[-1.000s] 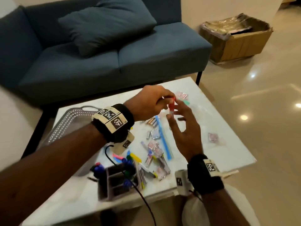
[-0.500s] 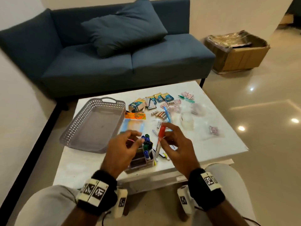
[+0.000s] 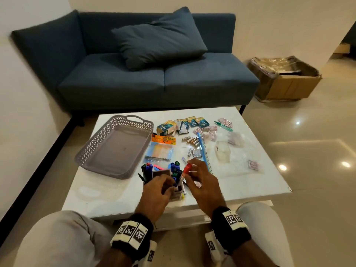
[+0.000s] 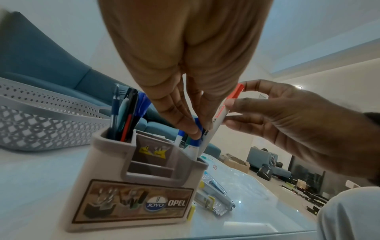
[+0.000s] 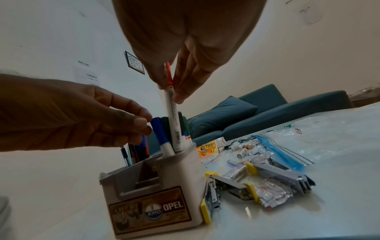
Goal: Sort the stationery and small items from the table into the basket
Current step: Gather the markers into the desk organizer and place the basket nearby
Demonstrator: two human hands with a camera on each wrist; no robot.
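My right hand pinches a white marker with a red cap and holds it upright, its lower end among the markers in the grey pen holder. In the right wrist view my right hand grips the red-capped marker near its cap. The straight fingers of my left hand touch a blue-capped marker standing in the same compartment of the pen holder. The grey perforated basket stands on the table to the left, with nothing in it.
Beside the holder lie staplers and foil packets. Batteries, small boxes, an orange-labelled packet, a blue zip bag and clear pouches are spread over the white table. A blue sofa stands behind.
Both hands came back from the middle of the table to the pen holder. The red-capped marker passed from my left hand to my right, and its lower end now sits in the holder.
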